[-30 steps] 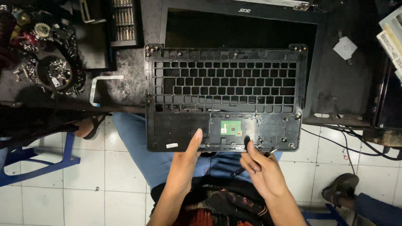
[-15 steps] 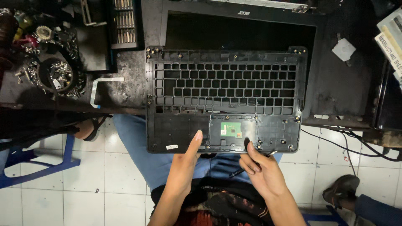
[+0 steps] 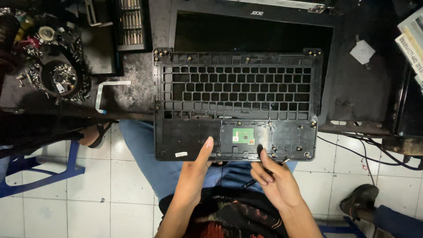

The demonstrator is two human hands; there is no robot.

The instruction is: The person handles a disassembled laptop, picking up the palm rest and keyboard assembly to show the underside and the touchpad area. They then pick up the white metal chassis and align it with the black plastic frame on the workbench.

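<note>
Gripping the near edge of the black palmrest frame from below, the left hand has its thumb pressed on the frame's inner face, left of the small green circuit board. The right hand is curled around a thin dark tool, fingers pressed together, with one fingertip touching the frame just right of the board.

The frame lies in the centre of the picture, half on the dark workbench and half over the person's lap, so it could tip off if the left hand loosens. A slip of the tool could scratch the board, and any screw that comes free may fall to the white tiled floor.

A small white label sits at the lower left of the frame. At the upper right lies a white square tag, and at the right edge a white and yellow printed package. At the upper left is a round tray of screws.
</note>
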